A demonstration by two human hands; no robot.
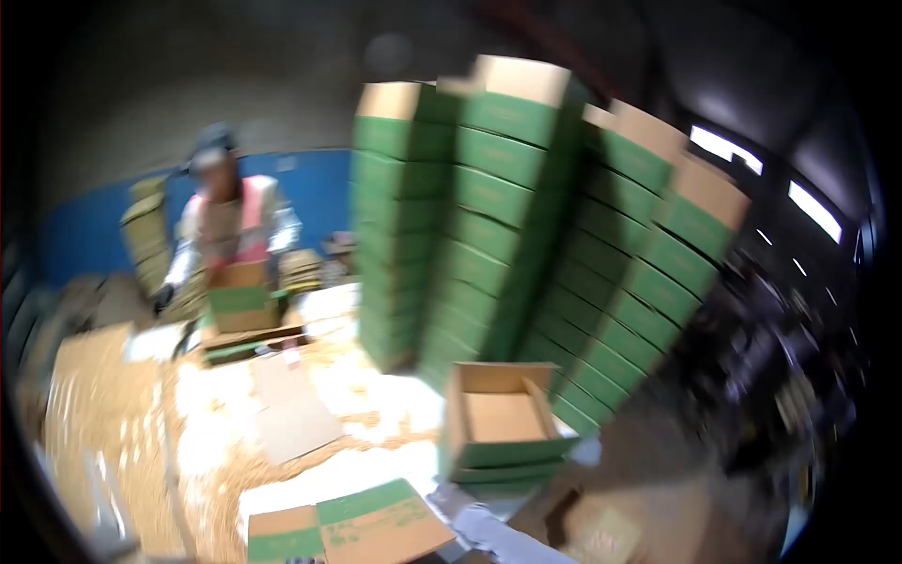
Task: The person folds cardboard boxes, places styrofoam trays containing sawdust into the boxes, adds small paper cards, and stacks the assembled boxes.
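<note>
A flat green and brown carton (385,522) lies at the near edge of the table. From the lower right a pale sleeve reaches in, and my right hand (446,498) is at the carton's right edge; blur hides its fingers. A small dark shape at the bottom edge, below the carton, may be fingertips of my left hand (305,560), too little to make out. Just beyond my right hand stands an open, empty box (498,415) with green sides, on top of another green box.
Tall stacks of green boxes (498,155) rise behind the open box. Across the table (211,451) a co-worker (225,216) stands behind an upright box (240,305). A flat cardboard sheet (291,409) lies mid-table. Blurred dark clutter fills the right side.
</note>
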